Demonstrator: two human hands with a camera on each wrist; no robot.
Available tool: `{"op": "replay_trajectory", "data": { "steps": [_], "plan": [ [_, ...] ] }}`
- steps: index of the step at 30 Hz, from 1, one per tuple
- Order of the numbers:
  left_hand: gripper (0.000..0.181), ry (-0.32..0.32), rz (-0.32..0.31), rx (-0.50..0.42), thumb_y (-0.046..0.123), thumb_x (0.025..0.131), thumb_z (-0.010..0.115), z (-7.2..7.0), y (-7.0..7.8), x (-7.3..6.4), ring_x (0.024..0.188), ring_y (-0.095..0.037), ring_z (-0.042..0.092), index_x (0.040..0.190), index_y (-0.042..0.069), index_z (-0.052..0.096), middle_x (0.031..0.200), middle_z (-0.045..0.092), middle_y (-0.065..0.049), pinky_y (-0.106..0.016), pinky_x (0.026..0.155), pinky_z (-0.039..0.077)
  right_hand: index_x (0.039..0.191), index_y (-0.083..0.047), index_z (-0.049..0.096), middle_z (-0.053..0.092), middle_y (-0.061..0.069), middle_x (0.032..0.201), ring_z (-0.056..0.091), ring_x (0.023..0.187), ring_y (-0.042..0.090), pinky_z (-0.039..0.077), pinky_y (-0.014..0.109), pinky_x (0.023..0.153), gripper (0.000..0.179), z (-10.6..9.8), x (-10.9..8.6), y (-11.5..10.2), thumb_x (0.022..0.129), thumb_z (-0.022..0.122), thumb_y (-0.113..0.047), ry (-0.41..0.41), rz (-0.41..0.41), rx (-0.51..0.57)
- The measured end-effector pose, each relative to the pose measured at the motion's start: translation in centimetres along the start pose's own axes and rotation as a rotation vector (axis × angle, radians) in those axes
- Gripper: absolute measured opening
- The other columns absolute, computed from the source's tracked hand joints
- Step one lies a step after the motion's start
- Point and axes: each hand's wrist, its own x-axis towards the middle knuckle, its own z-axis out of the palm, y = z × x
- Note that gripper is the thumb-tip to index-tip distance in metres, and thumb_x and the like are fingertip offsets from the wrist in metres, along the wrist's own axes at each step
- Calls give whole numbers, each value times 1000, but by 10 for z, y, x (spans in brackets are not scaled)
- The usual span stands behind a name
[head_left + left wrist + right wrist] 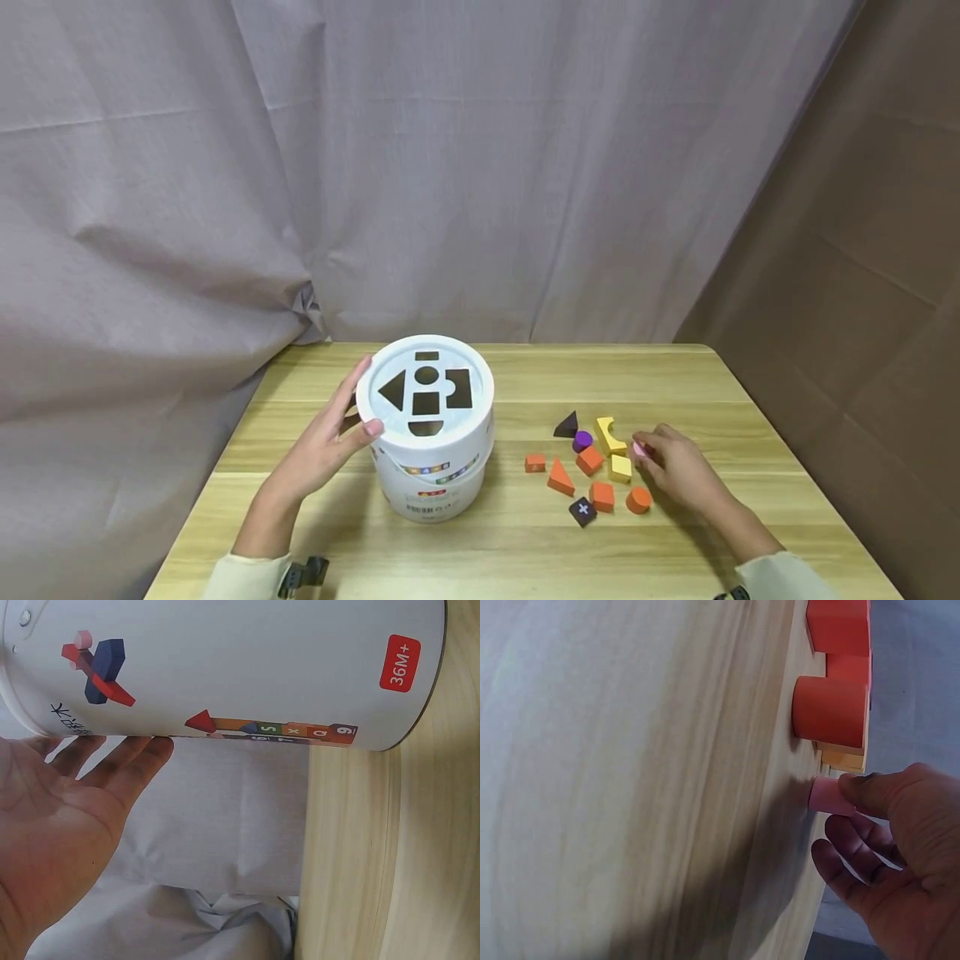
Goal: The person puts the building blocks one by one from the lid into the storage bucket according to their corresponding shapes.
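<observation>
A white bucket stands on the table, its lid cut with shaped holes. My left hand rests against the bucket's left side, thumb at the lid's rim and fingers fairly straight along the wall. In the left wrist view the fingertips of the left hand touch the printed side. My right hand pinches a small pink cylinder between thumb and fingers; its lower end is at or just above the table. Beside this hand lie a yellow block and an orange cylinder.
More blocks lie between bucket and right hand: a yellow notched block, a purple cylinder, a dark triangle, an orange triangle, a dark block with a plus sign and several orange blocks. Grey curtains hang behind the table.
</observation>
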Motion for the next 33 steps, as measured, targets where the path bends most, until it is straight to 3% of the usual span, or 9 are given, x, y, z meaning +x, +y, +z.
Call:
{"op": "replay_trajectory", "data": {
  "steps": [4, 8, 15, 23, 29, 33],
  "plan": [
    [92, 0, -2, 10, 24, 109, 71, -1, 0, -1, 150, -44, 55, 178, 41, 12, 180, 33, -17, -37, 116, 51, 128, 7, 77, 66, 4, 94, 54, 80, 13, 50, 26, 65, 37, 2, -1, -1, 94, 85, -4, 21, 9, -8],
    [92, -1, -5, 15, 24, 109, 71, -2, 0, -1, 150, -44, 55, 178, 42, 12, 180, 34, -17, -41, 116, 52, 121, 4, 79, 70, 6, 95, 63, 82, 15, 59, 33, 70, 30, -1, 0, -4, 95, 87, -9, 75, 8, -1],
    [92, 0, 2, 19, 24, 109, 70, -2, 0, -2, 150, -45, 55, 178, 41, 13, 180, 33, -18, -44, 117, 51, 113, -1, 82, 75, 5, 98, 73, 88, 23, 67, 46, 77, 24, -11, 3, -14, 93, 90, -12, 179, -55, 22],
    [91, 4, 18, 19, 22, 109, 70, 0, 0, -1, 150, -44, 54, 178, 40, 13, 179, 34, -18, -40, 117, 51, 105, -6, 83, 78, 1, 100, 73, 89, 24, 68, 43, 76, 29, -23, 11, -27, 80, 95, 2, 326, -203, 44],
    [91, 2, 13, 25, 20, 109, 70, 0, -1, -1, 148, -46, 57, 178, 39, 13, 178, 36, -20, -52, 116, 52, 106, -10, 84, 80, -1, 101, 72, 90, 23, 67, 42, 75, 36, -34, 12, -38, 75, 98, 3, 344, -235, 36],
    [91, -2, 3, 23, 22, 109, 70, 0, -1, -2, 146, -46, 58, 178, 40, 13, 177, 38, -20, -57, 113, 53, 106, -14, 85, 81, -3, 103, 71, 91, 20, 65, 34, 77, 38, -40, 13, -46, 74, 99, 1, 356, -251, 41]
  ]
}}
